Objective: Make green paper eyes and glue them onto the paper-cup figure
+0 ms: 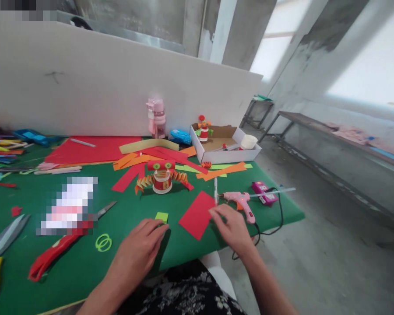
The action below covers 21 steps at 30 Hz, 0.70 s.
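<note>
My left hand (141, 243) rests low over the green tabletop, its fingers extended and loosely together. Its fingertips are at the lower edge of a small lime-green paper square (162, 216). At the right corner of a red paper rectangle (197, 216), my right hand (231, 225) holds the edge between its fingertips. Behind both hands stands a paper-cup figure (162, 181) with a red band, green ring eyes and folded orange arms. A pink glue gun (239, 201) lies just beyond my right hand, a clear glue stick in its back.
A red-handled knife (62, 247), scissors (6, 245) and green paper rings (103, 242) lie at left. Red and orange paper strips (131, 175) spread behind the figure. A white box (226, 151), pink bottle (156, 118) and purple box (264, 192) stand farther back; a cord hangs off the right edge.
</note>
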Tool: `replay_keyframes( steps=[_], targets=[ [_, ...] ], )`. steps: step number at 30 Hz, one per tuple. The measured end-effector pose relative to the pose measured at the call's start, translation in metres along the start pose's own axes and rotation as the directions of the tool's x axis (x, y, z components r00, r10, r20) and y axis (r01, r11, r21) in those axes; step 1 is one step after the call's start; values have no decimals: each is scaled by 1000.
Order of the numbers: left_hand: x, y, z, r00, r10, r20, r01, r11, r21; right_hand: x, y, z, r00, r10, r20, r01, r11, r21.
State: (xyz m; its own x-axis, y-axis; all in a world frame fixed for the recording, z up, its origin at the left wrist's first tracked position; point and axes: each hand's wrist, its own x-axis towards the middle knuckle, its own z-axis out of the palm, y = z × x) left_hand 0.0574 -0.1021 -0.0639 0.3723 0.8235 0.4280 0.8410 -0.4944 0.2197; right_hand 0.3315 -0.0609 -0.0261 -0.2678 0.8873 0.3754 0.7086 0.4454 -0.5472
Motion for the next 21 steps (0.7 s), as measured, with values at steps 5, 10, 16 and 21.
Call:
replay_keyframes(
  steps=[5,10,16,21],
  targets=[
    [3,-9,20,995,0,95,-13,990,141,-39,0,31,985,26,169,21,962,-272],
    [-2,-11,39,990,18,139,-43,982,182,-37,-14,36,946,111,304,-23,960,-281],
    [5,-13,32,997,-67,-45,78,952,298,-15,-15,40,934,15,356,37,989,-140],
    [10,-11,32,967,256,-21,-249,954,168,-11,-8,46,975,-64,211,81,994,-72]
  ],
)
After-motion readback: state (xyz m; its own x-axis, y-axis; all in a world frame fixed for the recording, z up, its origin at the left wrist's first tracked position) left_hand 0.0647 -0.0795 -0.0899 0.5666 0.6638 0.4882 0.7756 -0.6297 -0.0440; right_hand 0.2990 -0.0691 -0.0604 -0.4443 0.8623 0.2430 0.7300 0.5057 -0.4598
